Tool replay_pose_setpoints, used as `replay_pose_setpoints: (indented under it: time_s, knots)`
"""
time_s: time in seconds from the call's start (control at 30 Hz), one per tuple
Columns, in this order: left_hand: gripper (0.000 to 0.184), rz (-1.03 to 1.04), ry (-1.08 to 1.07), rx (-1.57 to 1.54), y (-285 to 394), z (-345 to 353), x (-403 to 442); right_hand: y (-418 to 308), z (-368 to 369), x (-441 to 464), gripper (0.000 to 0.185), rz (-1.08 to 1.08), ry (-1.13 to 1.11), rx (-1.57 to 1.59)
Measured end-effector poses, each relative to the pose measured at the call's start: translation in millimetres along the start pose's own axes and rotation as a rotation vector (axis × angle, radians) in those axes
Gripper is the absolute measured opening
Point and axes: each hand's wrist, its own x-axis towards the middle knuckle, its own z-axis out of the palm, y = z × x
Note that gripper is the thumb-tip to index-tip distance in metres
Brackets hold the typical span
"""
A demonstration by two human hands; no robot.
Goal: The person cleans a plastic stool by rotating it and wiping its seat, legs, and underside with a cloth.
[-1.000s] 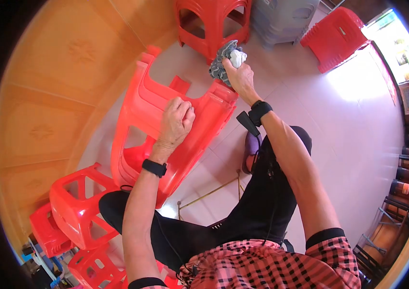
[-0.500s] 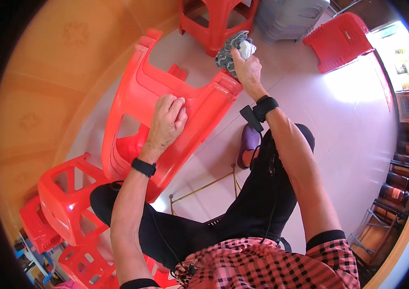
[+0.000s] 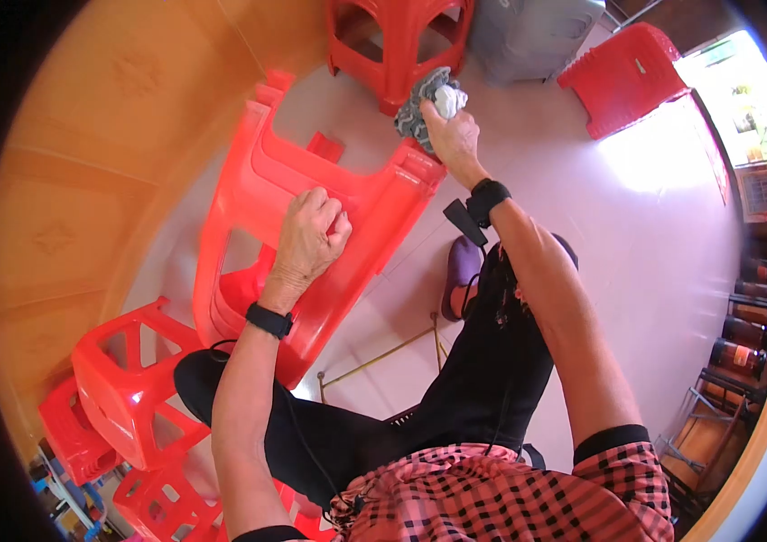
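Observation:
A red plastic stool (image 3: pixel 257 172) lies tipped in front of my knees, its legs pointing away from me. My left hand (image 3: pixel 313 235) is closed with curled fingers on the stool's side, gripping it; the fingertips are partly hidden. My right hand (image 3: pixel 455 140) holds a bunched grey-and-white cloth (image 3: pixel 415 113) against the end of the nearer right leg. A whitish wad of the cloth sticks out beside the thumb. Both wrists wear black bands.
More red stools (image 3: pixel 135 379) stand at the left, and another red stool (image 3: pixel 397 45) is ahead. Stacked grey stools (image 3: pixel 532 36) and a red stack (image 3: pixel 622 77) stand at the back right. An orange panelled wall (image 3: pixel 85 199) runs along the left. A thin metal frame (image 3: pixel 379 352) lies between my legs.
The cloth and my right hand sit slightly lower and further left in view, still at the leg's end. My left hand stays on the stool. The whole view has shifted a little.

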Motion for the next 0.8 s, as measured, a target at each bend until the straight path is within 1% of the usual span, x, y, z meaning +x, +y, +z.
replay_pose_setpoints:
  time_s: [0.07, 0.13, 0.17, 0.2, 0.27, 0.33, 0.37, 0.4, 0.43, 0.5, 0.53, 0.57, 0.6, 0.63, 0.7, 0.73, 0.8]
  knots:
    - [0.01, -0.003, -0.006, 0.011, -5, -3, 0, -7, -5, -3, 0.064, 0.014, -0.039, 0.015]
    - [0.008, -0.011, -0.003, -0.088, -7, -4, -1, -2, -2, -3, 0.062, 0.022, -0.043, 0.087]
    - [0.007, -0.046, -0.074, -0.108, -11, -9, -4, 0, 0, -1, 0.06, 0.02, -0.036, 0.055]
    - [0.007, -0.053, -0.071, -0.096, -15, -15, -7, 1, 0, 0, 0.06, 0.014, -0.047, 0.062]
    - [0.017, -0.084, 0.122, -0.051, -29, -33, -13, 3, 0, -2, 0.059, 0.021, -0.044, 0.083]
    - [0.025, -0.247, 0.168, 0.111, -69, -57, -24, 2, -5, -8, 0.059, 0.024, -0.033, 0.111]
    - [0.027, -0.392, 0.252, 0.076, -97, -63, -33, 3, -7, -9, 0.058, 0.004, -0.024, 0.131]
    - [0.035, -0.541, 0.339, 0.041, -127, -71, -41, 3, -6, -11, 0.057, -0.019, -0.021, 0.152]
    - [0.035, -0.543, 0.344, 0.043, -149, -88, -43, 5, -6, -11, 0.055, 0.006, -0.024, 0.162]
    - [0.068, -1.136, -0.225, -0.08, -176, -106, -52, 25, -10, -11, 0.053, 0.009, -0.04, 0.193]
    - [0.068, -1.136, -0.219, -0.091, -187, -96, -66, 33, -15, -12, 0.051, 0.022, -0.049, 0.222]
    - [0.079, -1.082, -0.255, -0.052, -202, -78, -83, 30, -25, -17, 0.048, -0.018, -0.098, 0.265]
    - [0.09, -1.028, -0.289, -0.012, -202, -70, -86, 33, -28, -17, 0.048, -0.026, -0.099, 0.254]
    - [0.09, -1.032, -0.282, -0.022, -205, -67, -90, 36, -28, -16, 0.048, 0.001, -0.096, 0.289]
    - [0.094, -1.096, -0.268, -0.353, -205, -68, -93, 38, -32, -19, 0.047, 0.054, -0.094, 0.312]
    - [0.094, -1.094, -0.257, -0.354, -195, -73, -86, 39, -31, -20, 0.047, 0.044, -0.095, 0.313]
    - [0.088, -1.167, -0.226, -0.331, -170, -78, -72, 49, -29, -20, 0.046, -0.01, 0.041, 0.285]
